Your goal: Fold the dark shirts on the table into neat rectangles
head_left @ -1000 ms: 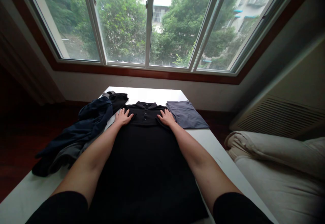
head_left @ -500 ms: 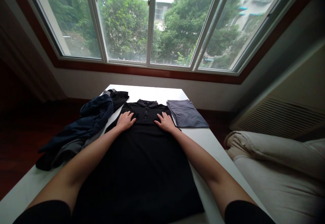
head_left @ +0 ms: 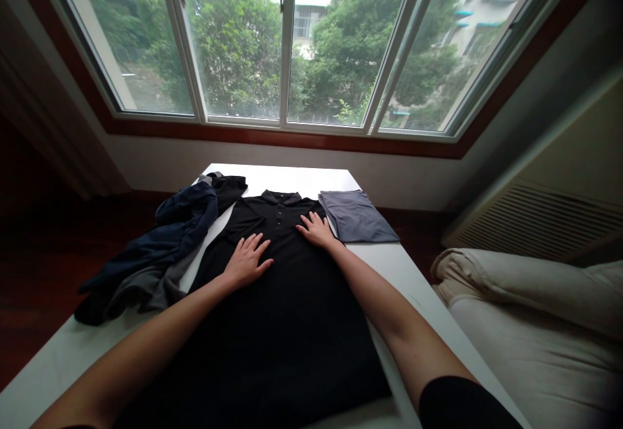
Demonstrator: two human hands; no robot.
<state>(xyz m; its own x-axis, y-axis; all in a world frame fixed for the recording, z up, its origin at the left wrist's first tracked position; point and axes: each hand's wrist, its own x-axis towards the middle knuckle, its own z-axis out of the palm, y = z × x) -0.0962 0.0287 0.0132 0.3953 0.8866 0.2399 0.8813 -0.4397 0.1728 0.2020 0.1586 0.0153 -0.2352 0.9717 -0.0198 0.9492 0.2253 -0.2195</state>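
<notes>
A black polo shirt [head_left: 287, 312] lies spread front side up on the white table [head_left: 413, 293], its collar toward the window and its buttons showing. My left hand [head_left: 246, 260] rests flat on the left of the chest, fingers spread, holding nothing. On the upper right of the shirt, close to the shoulder, my right hand [head_left: 315, 228] lies with its fingers apart, also holding nothing. The shirt's lower edge reaches toward me, and my left forearm covers part of its left side.
A folded grey garment [head_left: 359, 216] lies at the table's right edge. Along the left edge is a loose heap of dark clothes [head_left: 165, 231], partly hanging over. A beige padded seat [head_left: 530, 312] stands to the right. Beyond the table is a window [head_left: 282, 59].
My left hand has slid down the shirt toward me and slightly to the right. My right hand has stayed in nearly the same place.
</notes>
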